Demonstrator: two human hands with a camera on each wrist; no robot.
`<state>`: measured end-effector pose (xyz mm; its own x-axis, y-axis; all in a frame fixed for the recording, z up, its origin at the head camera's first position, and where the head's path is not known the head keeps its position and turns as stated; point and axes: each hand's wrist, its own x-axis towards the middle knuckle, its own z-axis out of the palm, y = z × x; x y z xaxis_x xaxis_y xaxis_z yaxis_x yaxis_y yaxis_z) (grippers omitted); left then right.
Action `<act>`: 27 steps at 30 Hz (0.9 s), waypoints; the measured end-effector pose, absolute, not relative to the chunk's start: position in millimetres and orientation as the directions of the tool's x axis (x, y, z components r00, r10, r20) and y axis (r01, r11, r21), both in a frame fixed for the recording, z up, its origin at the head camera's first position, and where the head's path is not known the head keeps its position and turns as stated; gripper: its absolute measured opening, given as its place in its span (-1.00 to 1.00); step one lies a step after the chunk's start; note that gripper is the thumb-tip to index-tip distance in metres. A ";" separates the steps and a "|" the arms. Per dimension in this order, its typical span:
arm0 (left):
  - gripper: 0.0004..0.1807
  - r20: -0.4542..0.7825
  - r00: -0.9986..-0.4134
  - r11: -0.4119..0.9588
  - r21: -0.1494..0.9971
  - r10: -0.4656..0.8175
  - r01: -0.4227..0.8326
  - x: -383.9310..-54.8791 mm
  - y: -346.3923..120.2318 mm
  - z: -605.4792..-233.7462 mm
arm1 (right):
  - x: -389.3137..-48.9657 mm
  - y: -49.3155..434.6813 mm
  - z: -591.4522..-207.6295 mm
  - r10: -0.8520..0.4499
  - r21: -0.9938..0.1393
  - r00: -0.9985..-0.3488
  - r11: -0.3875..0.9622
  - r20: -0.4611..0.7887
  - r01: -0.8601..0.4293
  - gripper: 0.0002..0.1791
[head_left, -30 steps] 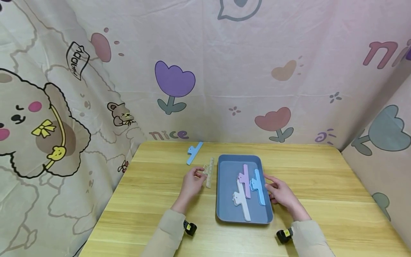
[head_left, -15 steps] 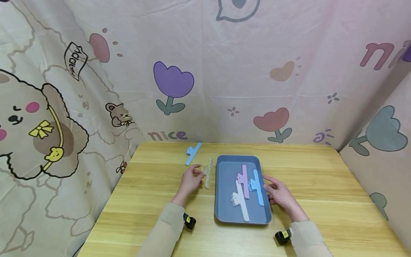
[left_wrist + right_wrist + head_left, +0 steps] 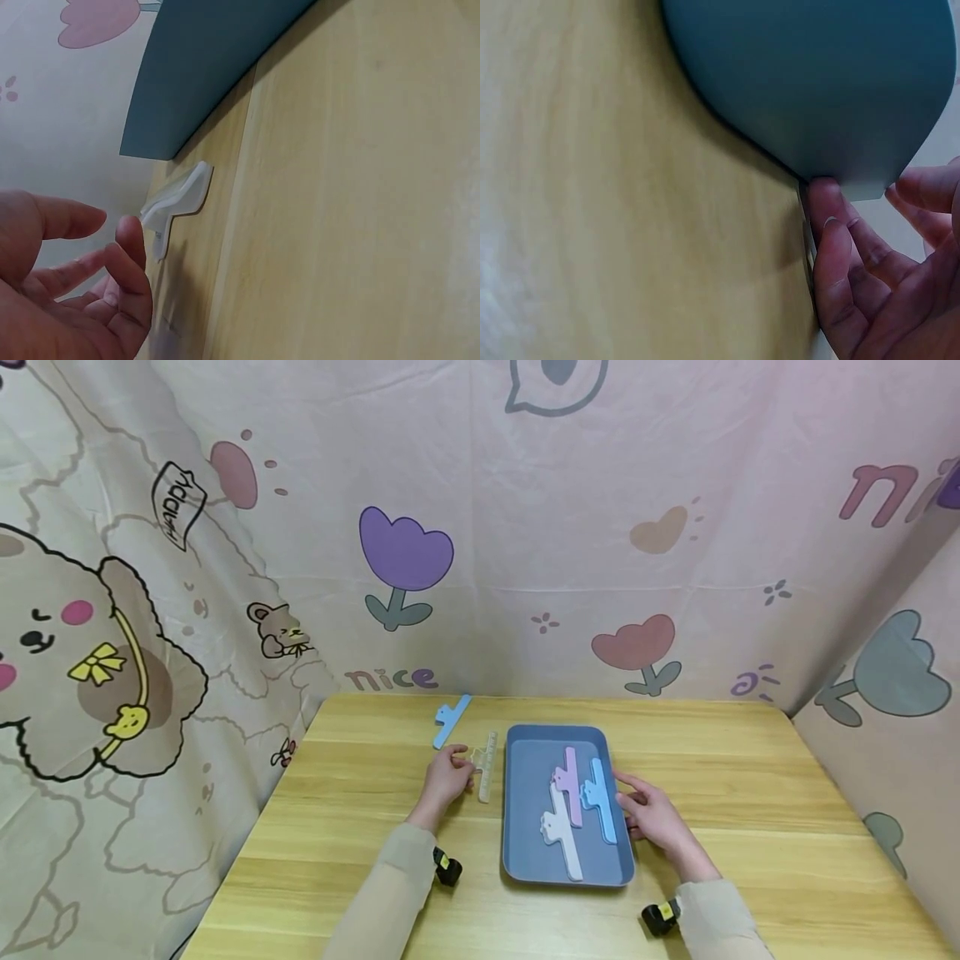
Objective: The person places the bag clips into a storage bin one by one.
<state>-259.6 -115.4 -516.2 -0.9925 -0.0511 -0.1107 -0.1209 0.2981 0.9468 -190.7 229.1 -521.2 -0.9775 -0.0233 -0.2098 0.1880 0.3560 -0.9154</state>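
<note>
**Inspector:** Two hands on a light wooden table (image 3: 360,827). Report the left hand (image 3: 444,779) first.

**Assistant:** It lies just left of a translucent plastic sealing clip (image 3: 486,766), which rests flat on the table alongside the left wall of a blue-grey rectangular plastic tray (image 3: 525,860). The left wrist view shows the fingers (image 3: 75,219) loosely curled and parted, tips close to the clip's tab end (image 3: 176,199); a small gap shows there, nothing is pinched. From the head view I cannot tell whether a fingertip touches the clip.

**Inspector:** And the right hand (image 3: 651,817)?

**Assistant:** It is at the tray's right edge. The right wrist view shows the fingers (image 3: 832,247) relaxed and spread, one fingertip against the tray's wall (image 3: 817,82). It grips nothing.

**Inspector:** Tray contents?

**Assistant:** Three long clips lying side by side: a white clip (image 3: 561,833), a lilac clip (image 3: 570,785) and a light blue clip (image 3: 602,800), the last nearest the right hand.

**Inspector:** Anything else?

**Assistant:** A second light blue clip (image 3: 450,720) lies on the table beyond the left hand, apart from it. Cartoon-printed cloth (image 3: 480,527) hangs behind the table.
</note>
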 end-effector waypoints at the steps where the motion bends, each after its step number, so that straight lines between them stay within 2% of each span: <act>1: -0.52 -0.111 -0.993 0.305 0.945 -0.050 -0.121 -260.2 -115.9 -517.0 | -190.6 229.2 -521.4 -0.024 -0.916 -0.978 0.356 -0.208 0.186 -0.45; 27: -0.63 -0.174 -0.985 0.222 0.960 -0.009 -0.171 -272.6 -118.9 -528.7 | -190.8 229.6 -524.3 -0.034 -0.930 -0.976 0.311 -0.217 0.196 -0.45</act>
<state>-272.6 -118.9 -528.7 -0.9848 -0.0087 -0.1737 -0.1713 0.2223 0.9598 -190.8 229.6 -524.3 -0.9756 -0.0343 -0.2167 0.1957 0.3106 -0.9302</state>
